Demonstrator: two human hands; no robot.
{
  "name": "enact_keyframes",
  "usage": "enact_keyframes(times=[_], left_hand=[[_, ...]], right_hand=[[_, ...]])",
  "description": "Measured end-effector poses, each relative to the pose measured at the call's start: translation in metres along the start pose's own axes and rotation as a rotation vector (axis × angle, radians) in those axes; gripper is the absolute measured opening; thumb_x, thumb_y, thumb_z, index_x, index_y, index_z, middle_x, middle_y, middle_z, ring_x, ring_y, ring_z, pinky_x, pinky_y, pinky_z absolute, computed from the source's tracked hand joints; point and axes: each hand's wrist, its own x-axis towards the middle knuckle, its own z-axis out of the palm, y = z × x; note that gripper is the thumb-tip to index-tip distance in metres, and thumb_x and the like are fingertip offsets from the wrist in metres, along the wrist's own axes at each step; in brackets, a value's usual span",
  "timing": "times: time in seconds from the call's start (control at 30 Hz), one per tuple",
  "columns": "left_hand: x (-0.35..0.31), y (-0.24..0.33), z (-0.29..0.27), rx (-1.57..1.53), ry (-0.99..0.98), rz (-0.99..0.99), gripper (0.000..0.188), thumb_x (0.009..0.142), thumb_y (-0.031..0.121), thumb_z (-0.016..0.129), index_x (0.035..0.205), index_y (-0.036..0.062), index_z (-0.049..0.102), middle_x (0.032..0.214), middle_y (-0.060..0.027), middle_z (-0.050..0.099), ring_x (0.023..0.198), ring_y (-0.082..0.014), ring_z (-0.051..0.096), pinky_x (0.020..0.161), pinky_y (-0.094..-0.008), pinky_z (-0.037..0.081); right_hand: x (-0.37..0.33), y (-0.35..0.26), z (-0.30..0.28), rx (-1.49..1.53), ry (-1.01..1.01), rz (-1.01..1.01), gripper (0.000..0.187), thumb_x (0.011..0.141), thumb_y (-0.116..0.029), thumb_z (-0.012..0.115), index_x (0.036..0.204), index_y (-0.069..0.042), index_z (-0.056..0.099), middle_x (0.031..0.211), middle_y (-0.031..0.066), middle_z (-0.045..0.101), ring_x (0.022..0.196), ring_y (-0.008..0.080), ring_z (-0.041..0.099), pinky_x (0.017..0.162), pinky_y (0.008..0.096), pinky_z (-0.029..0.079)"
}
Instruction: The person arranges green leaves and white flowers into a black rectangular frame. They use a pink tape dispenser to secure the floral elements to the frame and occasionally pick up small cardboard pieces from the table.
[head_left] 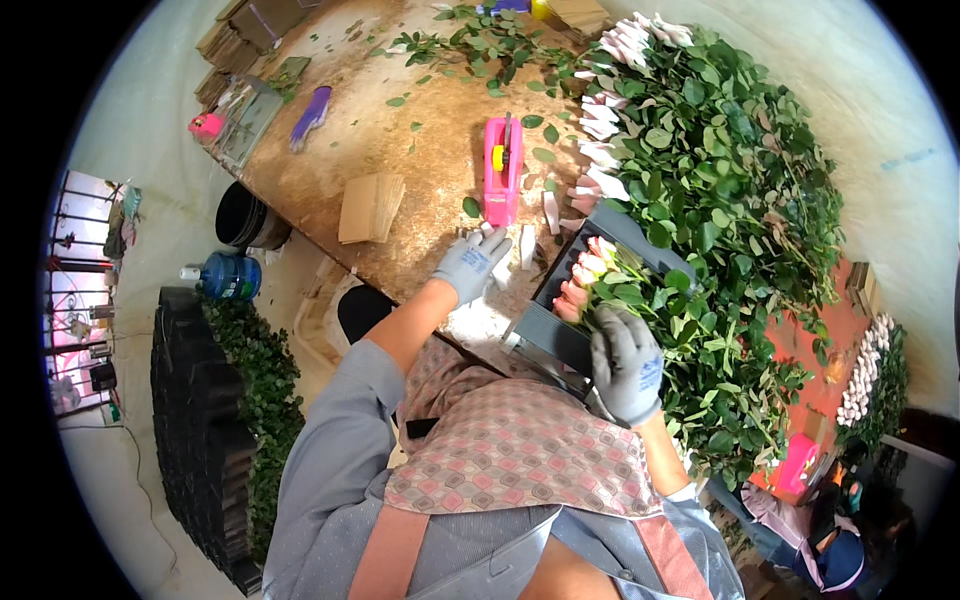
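My right hand (626,362), in a grey glove, is closed around the stems of a bunch of pink roses (584,277) whose heads lie in a grey tray-like holder (560,335) at the table edge. My left hand (472,263), also gloved, rests on the brown table (400,170) beside small white strips (527,246). Its fingers are spread and hold nothing. A pink tape dispenser (502,170) stands just beyond the left hand.
A large heap of leafy rose stems with white-wrapped heads (700,170) fills the table's right side. A stack of brown cardboard sheets (370,207) lies to the left. A black bucket (245,215), a blue water bottle (230,275) and black crates (200,440) stand on the floor. Another person (820,545) works at lower right.
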Motion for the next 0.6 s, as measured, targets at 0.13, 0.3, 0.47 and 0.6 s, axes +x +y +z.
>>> enact_keyframes(times=[0.13,0.3,0.47,0.6], left_hand=[[0.03,-0.007,0.023,0.071,-0.207,0.008,0.039,0.086,0.022,0.069,0.123,0.0083,0.063,0.127,-0.0109,0.059,0.121,-0.0304,0.055,0.099,-0.0438,0.048],[0.045,0.007,0.009,0.118,-0.086,0.207,0.014,0.089,0.017,0.061,0.098,0.013,0.071,0.118,-0.01,0.061,0.109,-0.028,0.061,0.092,-0.0432,0.051],[0.073,0.012,0.016,0.265,-0.307,0.354,0.022,0.092,0.015,0.057,0.108,0.0088,0.069,0.12,-0.0132,0.062,0.112,-0.03,0.064,0.09,-0.0417,0.054],[0.099,0.013,-0.001,0.097,-0.232,0.241,0.049,0.092,0.012,0.055,0.14,0.0023,0.052,0.112,-0.017,0.067,0.096,-0.0329,0.071,0.073,-0.0431,0.059]], right_hand=[[0.006,-0.003,0.007,-0.001,-0.085,0.021,0.032,0.09,-0.014,0.07,0.121,-0.005,0.065,0.114,0.0155,0.064,0.102,0.0354,0.065,0.086,0.0449,0.054],[0.003,0.005,0.001,-0.033,-0.068,0.023,0.032,0.09,-0.014,0.069,0.121,-0.007,0.064,0.112,0.0147,0.065,0.1,0.035,0.065,0.084,0.0439,0.053],[0.004,0.008,0.005,-0.024,-0.1,0.026,0.032,0.09,-0.014,0.07,0.121,-0.007,0.064,0.112,0.014,0.065,0.099,0.0348,0.065,0.084,0.0439,0.053],[0.004,0.012,-0.001,-0.014,-0.091,0.037,0.034,0.088,-0.007,0.071,0.122,-0.005,0.063,0.112,0.0168,0.066,0.1,0.0377,0.067,0.085,0.0446,0.055]])
